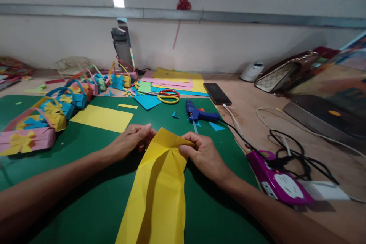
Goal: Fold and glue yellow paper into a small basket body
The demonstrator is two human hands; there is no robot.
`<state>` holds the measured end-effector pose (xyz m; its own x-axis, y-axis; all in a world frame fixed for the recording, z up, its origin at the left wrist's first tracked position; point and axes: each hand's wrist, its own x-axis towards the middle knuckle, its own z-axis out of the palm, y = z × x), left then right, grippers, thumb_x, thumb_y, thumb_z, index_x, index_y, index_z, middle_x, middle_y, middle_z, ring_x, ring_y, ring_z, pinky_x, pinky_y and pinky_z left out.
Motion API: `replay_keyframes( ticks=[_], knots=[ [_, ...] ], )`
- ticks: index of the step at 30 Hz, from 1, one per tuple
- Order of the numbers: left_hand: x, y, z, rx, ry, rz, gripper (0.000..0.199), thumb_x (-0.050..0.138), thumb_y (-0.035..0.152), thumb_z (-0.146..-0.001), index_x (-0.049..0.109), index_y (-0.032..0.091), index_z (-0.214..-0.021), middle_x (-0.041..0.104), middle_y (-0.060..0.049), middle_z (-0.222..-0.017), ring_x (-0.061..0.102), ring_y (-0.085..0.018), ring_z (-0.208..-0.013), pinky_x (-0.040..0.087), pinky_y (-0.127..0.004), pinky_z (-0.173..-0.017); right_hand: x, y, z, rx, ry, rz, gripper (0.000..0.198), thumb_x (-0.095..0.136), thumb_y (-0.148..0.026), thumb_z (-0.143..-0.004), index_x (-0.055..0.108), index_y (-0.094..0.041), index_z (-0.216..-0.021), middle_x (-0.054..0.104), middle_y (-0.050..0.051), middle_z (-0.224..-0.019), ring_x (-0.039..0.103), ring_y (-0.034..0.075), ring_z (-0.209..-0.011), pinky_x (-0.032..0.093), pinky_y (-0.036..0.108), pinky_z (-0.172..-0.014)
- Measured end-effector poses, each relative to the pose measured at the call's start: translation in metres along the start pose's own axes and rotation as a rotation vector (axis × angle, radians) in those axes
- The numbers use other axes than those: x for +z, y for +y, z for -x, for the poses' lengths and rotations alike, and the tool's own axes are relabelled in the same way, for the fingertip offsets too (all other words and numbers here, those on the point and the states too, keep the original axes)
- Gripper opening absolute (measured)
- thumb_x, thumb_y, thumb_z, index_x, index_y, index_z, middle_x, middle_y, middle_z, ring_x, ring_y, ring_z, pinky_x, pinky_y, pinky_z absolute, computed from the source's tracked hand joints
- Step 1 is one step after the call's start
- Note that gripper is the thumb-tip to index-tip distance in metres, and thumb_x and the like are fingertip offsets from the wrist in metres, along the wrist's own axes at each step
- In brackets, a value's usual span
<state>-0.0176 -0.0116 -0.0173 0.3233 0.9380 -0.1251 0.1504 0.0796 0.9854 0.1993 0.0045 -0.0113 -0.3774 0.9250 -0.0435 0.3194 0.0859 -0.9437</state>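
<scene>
A long folded sheet of yellow paper (168, 183), creased lengthwise and fanning out from a pinched fold near its far end, stretches toward me over the green mat (85, 198). My right hand (204, 154) pinches its far right corner between thumb and fingers. At the far left edge of the paper is my left hand (138, 139), closed, its curled fingertips against that edge and partly hidden. A flat yellow sheet (103, 118) lies left of my left hand. Just beyond my right hand, a blue glue gun (200, 112) rests on its side.
Several small paper baskets (28, 141) with bows line the left side. Scissors (167, 95) and coloured paper sheets (197, 80) lie at the back, beside a phone (217, 93). At right are a purple power strip (280, 179) and tangled cables (303, 152). A bottle (121, 45) stands by the wall.
</scene>
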Motion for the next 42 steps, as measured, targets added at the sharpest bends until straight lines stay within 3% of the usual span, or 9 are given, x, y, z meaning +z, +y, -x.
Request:
replay_keyframes(
  ticks=[9,17,19,22,26,30,33,37,42],
  knots=[
    [-0.009,-0.007,0.017,0.006,-0.102,-0.037,0.057,0.038,0.060,-0.084,0.049,0.015,-0.051,0.044,0.002,-0.045,0.037,-0.007,-0.043,0.026,-0.021,-0.044,-0.005,0.002,-0.008,0.068,0.024,-0.097,0.009,0.060,-0.024,-0.063,0.054,-0.018,-0.066,0.053,-0.005,-0.060,0.047,0.010,-0.054,0.037,0.022,-0.051],
    [0.000,-0.001,0.015,-0.037,-0.217,-0.045,0.038,0.053,0.043,-0.079,0.051,0.014,-0.056,0.039,0.006,-0.048,0.028,-0.005,-0.043,0.019,-0.019,-0.041,-0.003,0.004,-0.015,0.010,0.025,0.020,0.012,0.059,-0.022,-0.066,0.058,-0.017,-0.077,0.059,-0.002,-0.066,0.052,0.011,-0.055,0.042,0.023,-0.051],
    [0.003,0.001,0.017,-0.073,-0.213,-0.053,0.038,0.051,0.041,-0.080,0.049,0.014,-0.054,0.038,0.006,-0.047,0.027,-0.004,-0.042,0.018,-0.019,-0.040,-0.004,0.001,-0.012,-0.109,0.110,0.165,0.019,0.058,-0.020,-0.069,0.059,-0.018,-0.088,0.063,0.002,-0.080,0.058,0.015,-0.069,0.047,0.027,-0.061],
    [0.008,0.002,0.018,-0.142,-0.187,-0.066,0.038,0.050,0.038,-0.080,0.048,0.014,-0.051,0.041,0.005,-0.045,0.028,-0.004,-0.040,0.018,-0.019,-0.039,-0.007,-0.011,-0.002,-0.437,0.211,0.451,0.029,0.059,-0.017,-0.075,0.056,-0.020,-0.103,0.061,0.007,-0.107,0.056,0.021,-0.100,0.046,0.037,-0.083],
    [0.013,0.003,0.019,-0.207,-0.174,-0.133,0.036,0.052,0.034,-0.077,0.050,0.015,-0.048,0.048,0.003,-0.043,0.033,-0.005,-0.036,0.021,-0.018,-0.036,-0.001,-0.028,0.014,-0.858,-0.030,0.631,0.021,0.052,-0.012,-0.083,0.056,-0.019,-0.102,0.063,0.008,-0.101,0.053,0.021,-0.105,0.043,0.041,-0.090],
    [0.017,0.004,0.024,-0.212,-0.198,-0.197,0.040,0.047,0.038,-0.080,0.050,0.015,-0.047,0.050,0.003,-0.042,0.036,-0.005,-0.033,0.025,-0.018,-0.035,0.015,-0.031,0.021,-1.022,-0.194,0.792,0.023,0.039,-0.009,-0.088,0.060,-0.016,-0.084,0.064,0.009,-0.093,0.054,0.021,-0.098,0.044,0.040,-0.084],
    [0.013,0.005,0.029,-0.099,-0.082,-0.306,0.045,0.039,0.040,-0.086,0.050,0.015,-0.050,0.049,0.003,-0.043,0.037,-0.006,-0.036,0.026,-0.018,-0.037,0.020,-0.027,0.022,-1.032,-0.292,0.829,0.031,0.034,-0.011,-0.091,0.058,-0.015,-0.071,0.063,0.010,-0.087,0.055,0.020,-0.092,0.045,0.038,-0.082],
    [-0.001,-0.003,0.037,0.261,0.125,-0.560,0.029,0.048,0.029,-0.085,0.058,0.014,-0.062,0.051,0.003,-0.048,0.041,-0.006,-0.043,0.029,-0.018,-0.043,0.014,-0.025,0.022,-0.962,-0.359,0.784,0.032,0.033,-0.011,-0.092,0.058,-0.014,-0.072,0.063,0.010,-0.087,0.054,0.018,-0.089,0.046,0.035,-0.079],
    [-0.007,-0.023,0.043,0.704,-0.057,-0.839,0.021,0.044,0.021,-0.089,0.064,0.017,-0.092,0.057,0.000,-0.059,0.048,-0.009,-0.051,0.031,-0.023,-0.049,0.005,-0.024,0.023,-0.839,-0.394,0.650,0.031,0.032,-0.007,-0.090,0.059,-0.015,-0.076,0.061,0.007,-0.080,0.053,0.015,-0.078,0.045,0.031,-0.069]
  ],
)
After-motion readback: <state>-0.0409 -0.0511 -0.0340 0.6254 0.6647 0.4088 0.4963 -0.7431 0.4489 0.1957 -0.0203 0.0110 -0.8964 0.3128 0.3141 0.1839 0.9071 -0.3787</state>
